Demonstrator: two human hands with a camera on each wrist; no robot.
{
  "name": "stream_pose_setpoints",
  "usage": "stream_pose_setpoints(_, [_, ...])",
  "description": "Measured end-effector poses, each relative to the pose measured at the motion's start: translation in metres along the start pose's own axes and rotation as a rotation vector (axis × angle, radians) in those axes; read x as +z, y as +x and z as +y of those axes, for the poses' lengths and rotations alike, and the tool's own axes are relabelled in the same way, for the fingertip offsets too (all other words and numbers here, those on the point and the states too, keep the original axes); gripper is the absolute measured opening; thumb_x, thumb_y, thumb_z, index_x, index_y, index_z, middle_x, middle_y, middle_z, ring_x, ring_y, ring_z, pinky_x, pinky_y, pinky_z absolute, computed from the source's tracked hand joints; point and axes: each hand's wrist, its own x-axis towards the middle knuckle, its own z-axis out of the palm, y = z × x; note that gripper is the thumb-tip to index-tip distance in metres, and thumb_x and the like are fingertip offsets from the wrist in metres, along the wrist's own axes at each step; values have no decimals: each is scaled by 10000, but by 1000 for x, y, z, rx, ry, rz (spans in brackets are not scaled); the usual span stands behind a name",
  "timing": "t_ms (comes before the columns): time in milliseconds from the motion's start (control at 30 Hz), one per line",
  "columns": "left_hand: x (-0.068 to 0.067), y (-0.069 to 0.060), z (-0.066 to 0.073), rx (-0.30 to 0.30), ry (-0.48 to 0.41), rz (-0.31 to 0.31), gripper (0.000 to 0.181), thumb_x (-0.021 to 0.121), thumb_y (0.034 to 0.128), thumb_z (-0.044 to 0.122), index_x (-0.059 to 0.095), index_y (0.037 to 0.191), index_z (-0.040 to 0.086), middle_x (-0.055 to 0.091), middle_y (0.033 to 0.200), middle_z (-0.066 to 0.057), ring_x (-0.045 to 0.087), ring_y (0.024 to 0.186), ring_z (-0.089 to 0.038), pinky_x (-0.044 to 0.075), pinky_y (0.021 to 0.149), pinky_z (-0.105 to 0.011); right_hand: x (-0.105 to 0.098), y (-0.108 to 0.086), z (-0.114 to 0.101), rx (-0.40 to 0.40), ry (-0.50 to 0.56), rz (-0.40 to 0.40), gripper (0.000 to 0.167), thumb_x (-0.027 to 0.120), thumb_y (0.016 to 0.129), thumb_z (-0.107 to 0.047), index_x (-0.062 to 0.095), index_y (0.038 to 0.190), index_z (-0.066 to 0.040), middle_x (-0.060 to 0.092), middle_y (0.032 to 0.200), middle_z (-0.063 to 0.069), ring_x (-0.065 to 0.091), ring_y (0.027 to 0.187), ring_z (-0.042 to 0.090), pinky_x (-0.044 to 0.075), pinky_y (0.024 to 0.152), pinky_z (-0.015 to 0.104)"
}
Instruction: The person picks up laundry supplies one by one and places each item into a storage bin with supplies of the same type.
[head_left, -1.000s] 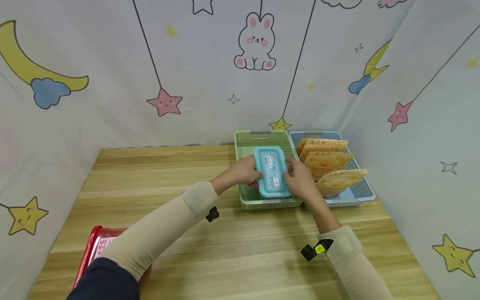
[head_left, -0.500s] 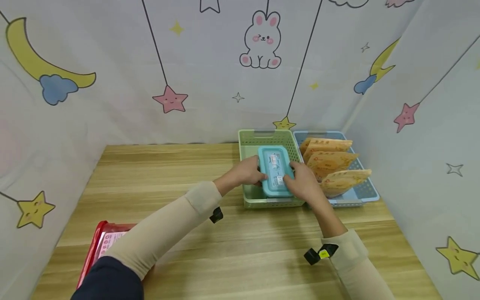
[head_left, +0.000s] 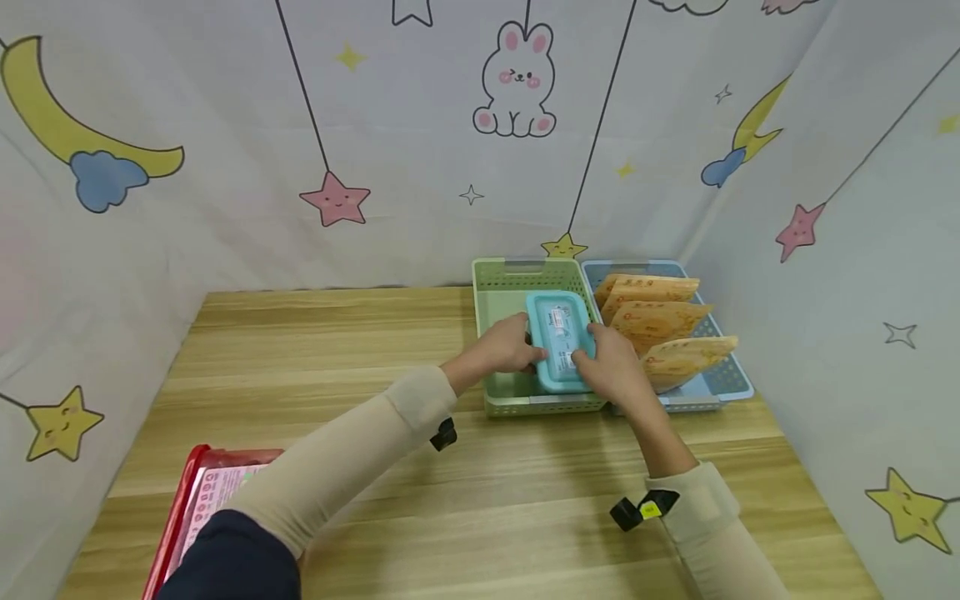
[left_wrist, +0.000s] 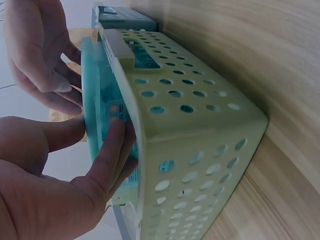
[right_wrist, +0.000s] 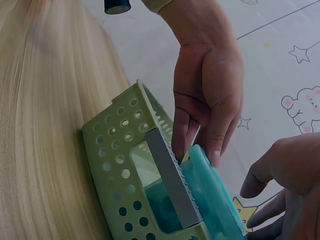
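Observation:
A food storage box [head_left: 561, 337] with a turquoise lid and printed label sits partly inside a green perforated basket [head_left: 540, 406]. My left hand [head_left: 510, 346] grips its left side, thumb at the lid's edge. In the left wrist view, that hand's fingers [left_wrist: 111, 150] reach down between the box and the basket wall. My right hand [head_left: 611, 362] holds the opposite side, with its thumb on the lid. Seen from the right wrist, the box [right_wrist: 207, 192] stands partly above the basket rim near the grey handle; its lower part is hidden.
A blue basket [head_left: 727, 383] adjoins the green one on the right and holds several upright tan packets [head_left: 660, 323]. At the table's front left, a red-edged container [head_left: 183, 500] with a pink printed sheet is partly covered by my left sleeve. A patterned fabric wall rises behind.
The box has shifted a little to the right within the green basket, both hands moving along with it. My right thumb has come onto the lid. The head view has swayed slightly.

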Motion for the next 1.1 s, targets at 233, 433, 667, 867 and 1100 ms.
stream_pose_setpoints(233, [10,5,3,36,13,5,482,689,1044,114,478,1446,-48,701,1144,-189,750,873,-250,625,760,-335,-2,-5,-2,6,-26,6,685,539,1032,-228,347,1548,178,410,1551,399,391,1439,568,375,1133,696])
stream_pose_setpoints(433, [12,8,5,34,59,14,464,688,1045,120,497,1438,-38,712,1137,-172,747,848,-225,602,699,-279,0,-8,-4,-3,-43,4,742,583,1071,-324,319,1579,147,371,1591,373,387,1444,561,375,1134,694])
stream_pose_setpoints(667, [14,10,8,54,11,-5,490,688,1048,135,484,1458,-40,678,1209,-212,750,984,-347,635,823,-413,2,-11,-6,-33,-61,17,763,590,1073,-362,316,1584,134,314,1626,366,355,1460,573,337,1152,709])
stream_pose_setpoints(867, [16,12,8,47,-6,8,490,671,1047,96,467,1468,-48,671,1223,-232,737,1029,-383,626,866,-463,3,-15,-10,-30,-64,14,787,586,1080,-386,289,1599,126,237,1656,376,279,1502,577,284,1174,726])
stream_pose_setpoints(1100, [18,16,4,42,-33,3,502,664,1055,97,442,1485,-40,659,1233,-238,726,1056,-395,613,896,-492,3,-16,-11,-31,-56,17,805,584,1083,-400,271,1606,126,237,1658,372,271,1520,547,278,1186,713])
